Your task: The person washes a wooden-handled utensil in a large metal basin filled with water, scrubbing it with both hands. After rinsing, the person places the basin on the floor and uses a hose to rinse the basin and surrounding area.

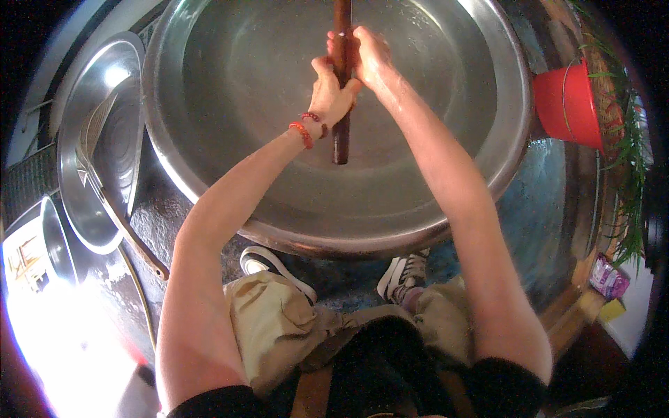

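Both my hands are on a dark brown wooden pole (pixel 341 138) that runs from the top edge of the picture down over a large round metal tub (pixel 209 188). My left hand (pixel 332 94), with beaded bracelets at the wrist, rests against the pole's lower part, its thumb and fingers around it. Slightly higher, my right hand (pixel 370 55) grips the pole from the right side. The pole's lower end hangs free below my hands; its upper end is out of view. The tub appears to hold greyish liquid.
Left of the tub, a wide metal basin (pixel 117 151) holds the mesh head of a long-handled strainer (pixel 128 230). A thin hose (pixel 137 282) lies nearby. A red bucket (pixel 567 107) stands at the tub's right, by green plants (pixel 630 172). My sneakers (pixel 277 269) are before the tub.
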A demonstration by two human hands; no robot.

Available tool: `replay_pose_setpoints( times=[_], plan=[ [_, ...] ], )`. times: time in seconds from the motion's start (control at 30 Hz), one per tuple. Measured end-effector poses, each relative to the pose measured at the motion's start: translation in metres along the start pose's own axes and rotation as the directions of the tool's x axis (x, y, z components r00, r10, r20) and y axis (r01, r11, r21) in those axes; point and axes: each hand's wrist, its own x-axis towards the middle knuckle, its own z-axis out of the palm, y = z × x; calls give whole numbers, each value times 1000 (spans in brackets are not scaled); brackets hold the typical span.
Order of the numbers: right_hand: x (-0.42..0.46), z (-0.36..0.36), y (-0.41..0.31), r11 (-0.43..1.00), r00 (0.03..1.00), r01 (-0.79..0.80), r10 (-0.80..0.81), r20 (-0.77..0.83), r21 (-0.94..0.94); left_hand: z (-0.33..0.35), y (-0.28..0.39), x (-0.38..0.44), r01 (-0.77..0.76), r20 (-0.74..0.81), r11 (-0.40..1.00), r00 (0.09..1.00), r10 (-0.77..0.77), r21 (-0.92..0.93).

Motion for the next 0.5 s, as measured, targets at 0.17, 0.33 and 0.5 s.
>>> replay_pose_setpoints(
  times=[0.17,0.33,0.5],
  plan=[
    [-4,-2,10,995,996,66,-61,65,-80,-2,1,5,122,73,991,989,-126,56],
    [-5,-2,14,994,997,39,-33,67,-99,-2,4,-4,98,51,989,993,-104,111],
    [-6,2,14,998,999,24,-22,47,-55,5,-1,-10,53,-5,971,999,-53,232]
  ],
)
